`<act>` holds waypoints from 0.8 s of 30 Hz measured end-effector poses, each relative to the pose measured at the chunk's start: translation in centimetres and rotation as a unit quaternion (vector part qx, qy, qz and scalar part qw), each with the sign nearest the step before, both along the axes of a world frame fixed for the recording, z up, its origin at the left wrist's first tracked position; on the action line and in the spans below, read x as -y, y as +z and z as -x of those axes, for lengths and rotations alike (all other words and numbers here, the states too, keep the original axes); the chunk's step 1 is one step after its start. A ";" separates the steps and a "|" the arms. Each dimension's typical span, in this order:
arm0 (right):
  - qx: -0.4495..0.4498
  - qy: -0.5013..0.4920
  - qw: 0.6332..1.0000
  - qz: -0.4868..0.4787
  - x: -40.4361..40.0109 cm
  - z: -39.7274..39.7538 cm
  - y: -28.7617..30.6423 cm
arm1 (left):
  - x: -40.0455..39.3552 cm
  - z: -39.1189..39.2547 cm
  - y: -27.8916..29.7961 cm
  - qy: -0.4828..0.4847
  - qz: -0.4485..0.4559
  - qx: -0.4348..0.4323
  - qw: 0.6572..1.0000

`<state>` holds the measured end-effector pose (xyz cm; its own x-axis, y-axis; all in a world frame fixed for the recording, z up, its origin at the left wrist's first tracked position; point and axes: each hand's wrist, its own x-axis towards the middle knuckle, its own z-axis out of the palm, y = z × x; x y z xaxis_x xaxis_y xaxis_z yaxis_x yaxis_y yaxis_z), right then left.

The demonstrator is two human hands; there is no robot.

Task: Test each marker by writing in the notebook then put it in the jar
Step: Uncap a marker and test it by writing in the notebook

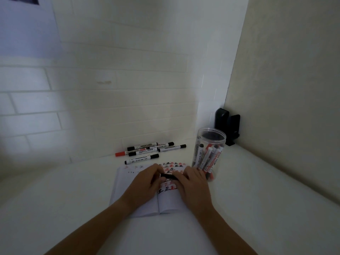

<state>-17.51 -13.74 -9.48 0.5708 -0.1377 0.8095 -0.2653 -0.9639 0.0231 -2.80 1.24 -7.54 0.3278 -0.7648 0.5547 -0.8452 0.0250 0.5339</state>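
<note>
**Both hands on one marker above the open notebook**

Two bare forearms enter from the bottom edge and meet over the notebook (147, 203), which lies open on the white worktop (257, 199). The left hand (145, 183) has its fingers curled round one end of a black marker (168, 176); the right hand (193, 186) grips the other end, fingers likewise curled. The marker lies level between them, just above the right-hand page. Only a short dark section shows; cap and tip are covered by the fingers, so whether the cap is on cannot be told.

The hands hide part of the red and black test marks (172, 167) on the page.

Just right of the notebook stands the clear jar (209, 153), upright, with several markers inside. Beyond the notebook, near the tiled wall, loose markers (150, 150) lie on the worktop. A black object (228, 126) in the far corner is too dim to identify.
</note>
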 end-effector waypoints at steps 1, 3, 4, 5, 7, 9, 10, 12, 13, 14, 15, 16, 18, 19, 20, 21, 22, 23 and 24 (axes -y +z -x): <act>-0.005 0.006 1.000 -0.003 0.0 0.0 -0.1 | -0.1 0.0 -0.1 -0.009 0.000 -0.005 1.000; -0.021 0.025 0.999 -0.027 -0.1 0.1 0.0 | -0.1 -0.1 -0.2 -0.024 -0.007 -0.015 1.000; -0.028 0.036 0.998 -0.048 -0.2 0.1 0.1 | -0.1 -0.1 -0.2 -0.021 -0.007 -0.016 1.000; -0.036 0.053 0.995 -0.073 -0.4 0.3 0.2 | 0.0 -0.3 -0.3 -0.010 -0.006 -0.008 1.000; -0.054 0.099 0.985 -0.130 -0.9 0.6 0.5 | 0.5 -0.9 -1.0 0.017 -0.010 0.031 0.999; -0.067 0.140 0.974 -0.167 -1.1 0.8 0.7 | 0.9 -1.6 -1.7 0.029 -0.042 0.060 0.997; -0.066 0.153 0.969 -0.180 -1.1 0.9 0.7 | 1.0 -1.9 -1.9 0.026 -0.057 0.070 0.996; -0.049 0.172 0.957 -0.228 -1.0 1.0 0.8 | 1.4 -2.4 -2.3 0.015 -0.065 0.088 0.994; -0.034 0.179 0.950 -0.252 -0.8 0.9 0.8 | 1.5 -2.6 -2.4 0.018 -0.060 0.089 0.994; -0.017 0.181 0.948 -0.263 -0.5 0.9 0.8 | 1.5 -2.6 -2.2 0.031 -0.049 0.085 0.995; -0.001 0.176 0.949 -0.263 -0.1 0.8 0.7 | 1.5 -2.5 -2.1 0.047 -0.036 0.079 0.995; 0.014 0.162 0.954 -0.252 0.3 0.6 0.5 | 1.5 -2.5 -2.0 0.063 -0.027 0.076 0.995; 0.037 0.100 0.974 -0.199 0.8 0.3 0.1 | 1.5 -2.2 -1.8 0.072 -0.029 0.096 0.992; 0.038 0.068 0.983 -0.166 0.9 0.2 -0.1 | 1.4 -1.9 -1.6 0.061 -0.039 0.111 0.991; 0.027 0.051 0.989 -0.136 0.7 0.0 -0.3 | 1.4 -1.5 -1.5 0.042 -0.048 0.122 0.990; 0.004 0.054 0.992 -0.111 0.5 -0.2 -0.5 | 1.4 -1.3 -1.5 0.021 -0.056 0.130 0.990; -0.025 0.069 0.993 -0.091 0.2 -0.4 -0.6 | 1.4 -1.2 -1.5 0.003 -0.059 0.135 0.989; -0.053 0.087 0.992 -0.079 -0.1 -0.5 -0.6 | 1.4 -1.1 -1.6 -0.009 -0.062 0.135 0.989; -0.075 0.099 0.990 -0.072 -0.3 -0.5 -0.7 | 1.4 -1.1 -1.7 -0.014 -0.064 0.133 0.989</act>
<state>-16.97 -13.40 -10.16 0.7101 -0.1192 0.6939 -0.0744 -0.9928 -0.0943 -1.74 -0.17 -9.20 0.1600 -0.8410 0.5168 -0.9563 -0.0023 0.2924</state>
